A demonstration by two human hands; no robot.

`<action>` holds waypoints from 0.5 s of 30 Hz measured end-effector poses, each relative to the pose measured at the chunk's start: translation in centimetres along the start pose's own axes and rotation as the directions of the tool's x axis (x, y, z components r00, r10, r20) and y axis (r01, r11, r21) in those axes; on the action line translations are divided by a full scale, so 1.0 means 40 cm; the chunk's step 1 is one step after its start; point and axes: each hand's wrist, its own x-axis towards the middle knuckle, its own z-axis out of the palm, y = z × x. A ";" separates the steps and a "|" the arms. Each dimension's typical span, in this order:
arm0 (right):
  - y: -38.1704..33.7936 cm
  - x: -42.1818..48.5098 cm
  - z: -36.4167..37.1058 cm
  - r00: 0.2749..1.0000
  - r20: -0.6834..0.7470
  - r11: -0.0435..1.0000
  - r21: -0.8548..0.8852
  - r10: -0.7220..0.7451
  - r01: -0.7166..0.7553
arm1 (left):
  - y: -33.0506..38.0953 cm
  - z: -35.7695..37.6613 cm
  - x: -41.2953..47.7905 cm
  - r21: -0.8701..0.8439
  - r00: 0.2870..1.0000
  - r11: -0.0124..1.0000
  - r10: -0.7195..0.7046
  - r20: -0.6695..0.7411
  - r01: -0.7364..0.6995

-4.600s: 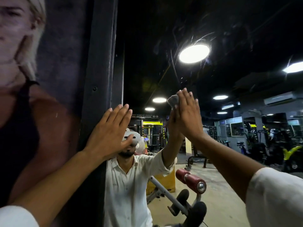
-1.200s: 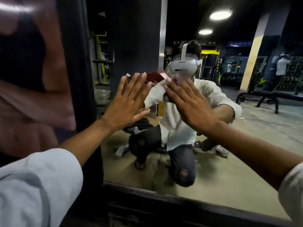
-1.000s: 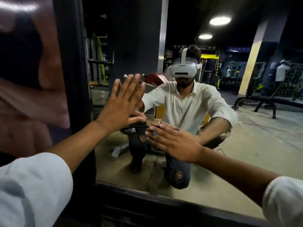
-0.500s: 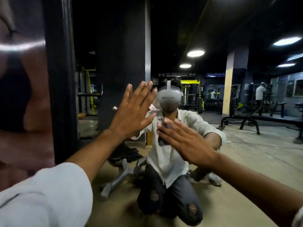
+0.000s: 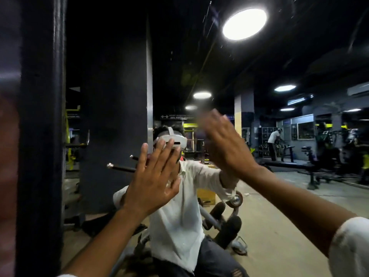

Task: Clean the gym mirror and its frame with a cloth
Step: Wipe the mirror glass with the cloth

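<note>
The gym mirror [image 5: 279, 216] fills the view, and its black frame [image 5: 40, 136] runs upright along the left. My left hand [image 5: 153, 176] lies flat on the glass with its fingers spread and straight, a little right of the frame. Higher and to the right, my right hand [image 5: 225, 144] presses flat against the glass, motion-blurred at the fingertips. No cloth shows; my right palm covers the spot where it would lie. My own reflection kneels behind both hands.
A printed poster panel [image 5: 8, 156] sits left of the frame. The mirror reflects a dark pillar [image 5: 113, 116], a weight bench [image 5: 229, 222], ceiling lights [image 5: 244, 24] and gym machines at the far right. Streaks mark the upper glass.
My right hand has swept up and to the right across the glass, from chest height to head height. The view has tilted up. My left hand stays flat on the mirror.
</note>
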 end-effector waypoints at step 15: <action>0.088 0.004 -0.050 0.868 -0.300 0.918 0.143 0.396 -0.370 | 0.001 0.004 -0.001 0.051 0.999 0.999 -0.016 0.031 0.015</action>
